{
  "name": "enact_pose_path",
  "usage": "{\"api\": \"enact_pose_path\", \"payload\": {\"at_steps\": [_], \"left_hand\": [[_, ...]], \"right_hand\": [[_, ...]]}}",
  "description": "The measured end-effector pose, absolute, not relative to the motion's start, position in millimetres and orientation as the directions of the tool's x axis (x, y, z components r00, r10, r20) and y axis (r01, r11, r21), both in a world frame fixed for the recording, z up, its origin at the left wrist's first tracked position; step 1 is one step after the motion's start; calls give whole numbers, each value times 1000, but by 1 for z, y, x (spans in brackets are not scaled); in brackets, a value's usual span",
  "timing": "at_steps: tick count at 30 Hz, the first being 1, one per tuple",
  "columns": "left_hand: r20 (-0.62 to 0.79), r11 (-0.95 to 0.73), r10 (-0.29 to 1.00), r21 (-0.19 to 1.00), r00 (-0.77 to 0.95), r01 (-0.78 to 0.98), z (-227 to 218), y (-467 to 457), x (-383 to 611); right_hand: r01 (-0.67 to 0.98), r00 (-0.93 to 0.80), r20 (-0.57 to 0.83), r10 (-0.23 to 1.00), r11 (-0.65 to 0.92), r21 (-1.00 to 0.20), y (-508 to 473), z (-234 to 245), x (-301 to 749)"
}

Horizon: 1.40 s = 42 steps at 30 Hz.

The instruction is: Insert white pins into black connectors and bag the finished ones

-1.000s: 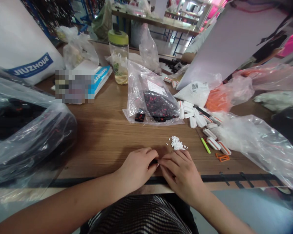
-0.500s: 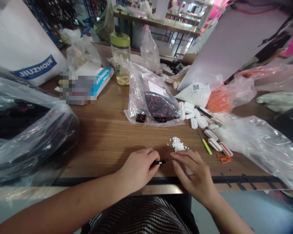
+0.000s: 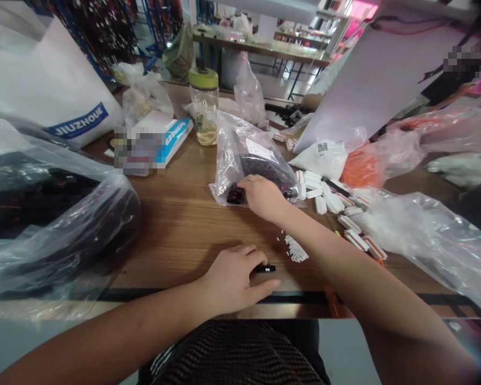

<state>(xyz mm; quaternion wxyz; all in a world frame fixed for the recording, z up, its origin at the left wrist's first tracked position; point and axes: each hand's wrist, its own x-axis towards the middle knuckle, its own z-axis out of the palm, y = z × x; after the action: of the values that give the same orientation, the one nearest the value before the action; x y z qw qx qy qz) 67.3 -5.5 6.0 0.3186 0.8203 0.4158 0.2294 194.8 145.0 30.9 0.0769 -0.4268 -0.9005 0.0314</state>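
Left hand (image 3: 232, 280) pinches a small black part (image 3: 265, 268) low at the table (image 3: 176, 230) edge, seemingly to steady it, while the right hand (image 3: 262, 197), at its twelve o'clock, curls over a black piece (image 3: 235, 194) at the clear bag (image 3: 240, 139) mouth (grip unclear).

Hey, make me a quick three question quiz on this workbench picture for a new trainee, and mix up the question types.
1. True or false: the left hand lies empty on the table.
2. The right hand is: A) beside the left hand; B) at the clear bag of black parts; C) below the table edge.
3. Fill in: the lid of the bottle is ____.
Key: 1 false, its grip holds a small black part; 2 B; 3 green.
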Motion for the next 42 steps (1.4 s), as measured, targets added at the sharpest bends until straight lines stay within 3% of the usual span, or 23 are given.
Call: {"api": "enact_pose_path", "payload": {"at_steps": [7,15,21,25,29,34,42], "left_hand": [[86,-447,821,712,564,542,6,-3,65],[148,-494,811,691,565,528,2,-4,65],[283,-463,877,715,389,524,7,11,52],[185,-356,925,732,333,582,11,32,41],[49,-277,942,673,333,685,9,38,43],[62,-350,921,566,384,747,7,26,59],[31,-295,919,715,392,634,3,27,59]], "right_hand": [[752,-638,113,762,648,-119,148,25,174],[647,-742,46,668,733,-208,118,23,202],[645,-658,190,728,676,-357,94,26,243],[668,-524,298,798,602,-436,80,33,270],[722,-519,217,827,559,-406,58,39,285],[744,-515,214,830,557,-368,38,41,288],[696,-567,210,797,600,-395,34,35,270]]}}
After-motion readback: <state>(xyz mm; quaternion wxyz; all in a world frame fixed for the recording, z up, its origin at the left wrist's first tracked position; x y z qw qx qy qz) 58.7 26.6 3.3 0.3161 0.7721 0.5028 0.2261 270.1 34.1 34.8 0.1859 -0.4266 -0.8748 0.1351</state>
